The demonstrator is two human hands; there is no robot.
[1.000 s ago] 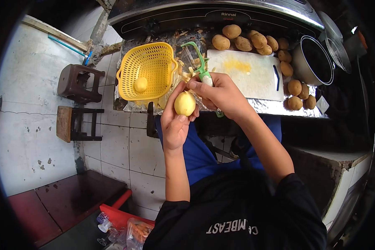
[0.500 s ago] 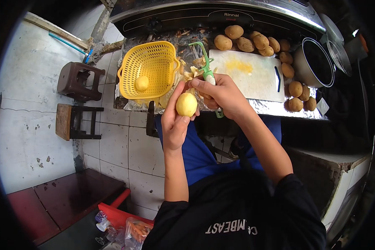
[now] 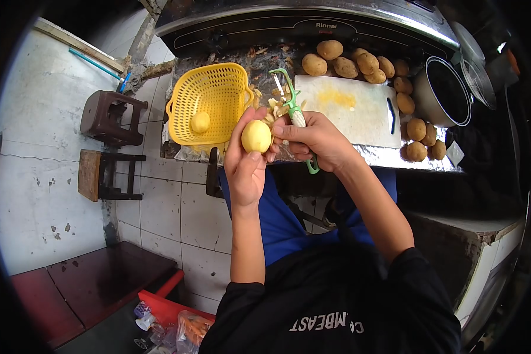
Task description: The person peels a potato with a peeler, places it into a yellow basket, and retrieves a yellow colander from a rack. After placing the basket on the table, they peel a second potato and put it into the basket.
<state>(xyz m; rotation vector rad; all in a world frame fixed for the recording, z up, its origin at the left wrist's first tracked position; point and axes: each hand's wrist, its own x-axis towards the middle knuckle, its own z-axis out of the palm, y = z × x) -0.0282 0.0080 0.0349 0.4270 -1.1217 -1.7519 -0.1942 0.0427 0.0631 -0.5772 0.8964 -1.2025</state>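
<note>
Potato (image 3: 256,136) up in the air, just off the near-left corner of the white cutting board (image 3: 348,115), pale yellow and almost wholly bare of skin. Left hand (image 3: 246,168) cups it from below, fingers curled round the far side, thumb up the near side, closed on it with no daylight. Right hand (image 3: 312,141) sits right alongside, touching the potato, wrapped tight around the green peeler (image 3: 293,105), whose head pokes out past the knuckles toward the board's left edge. Peel scraps (image 3: 272,107) lie heaped on the desk (image 3: 383,154) beside that same edge. Left of the board, past the scraps, stands a yellow basket (image 3: 218,88) with one peeled potato (image 3: 200,122) in it. Along the board's far and right sides runs a line of brown unpeeled potatoes (image 3: 366,61), and beyond its right edge is a dark pot (image 3: 448,88). Behind the board, a stove (image 3: 312,26).

Now, how does this one handle? My read: firm and solid, a fair weight for its size, no give under the fingers, so it takes a hard squeeze without harm. The catch is the surface: a skinned potato is wet and starchy, likely slick, and round enough to squirt out of a loose grip. Best hold looks like the one on show, pinched between thumb and fingertips with the palm under as a backstop, leaving the flank open.
</note>
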